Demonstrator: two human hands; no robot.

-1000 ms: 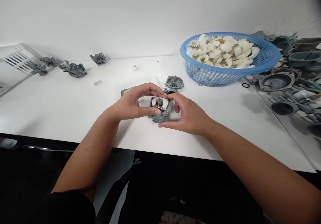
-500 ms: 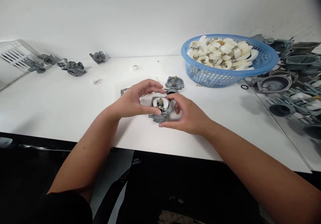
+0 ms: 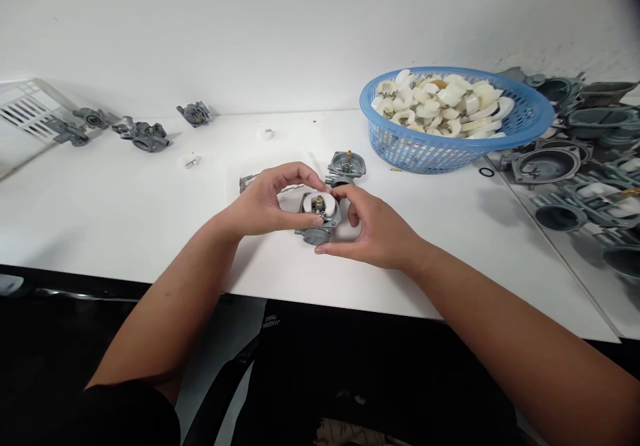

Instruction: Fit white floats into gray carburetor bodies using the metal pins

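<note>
A grey metal carburetor body [image 3: 316, 236] stands on the white table before me, its open bowl side facing up. In it sits a white plastic float [image 3: 326, 205], curved around a brass jet in the middle. My left hand [image 3: 280, 199] reaches over from the left, thumb at the float's near side and fingers curled at its far side. From the right, my right hand [image 3: 377, 229] grips the carburetor body between thumb and curled fingers. Just behind it stands a second carburetor body [image 3: 349, 165] with a brass jet and no float.
A blue basket [image 3: 425, 154] full of white floats stands at the back right. Carburetor bodies [image 3: 550, 166] are piled beyond it, with a black O-ring [image 3: 487, 173] nearby. A clear tray [image 3: 235, 179] with metal pins lies behind my left hand. More carburetors [image 3: 145, 136] sit back left.
The float's far edge has risen slightly and the float now looks tilted in the carburetor body. Both hands stay in nearly the same place.
</note>
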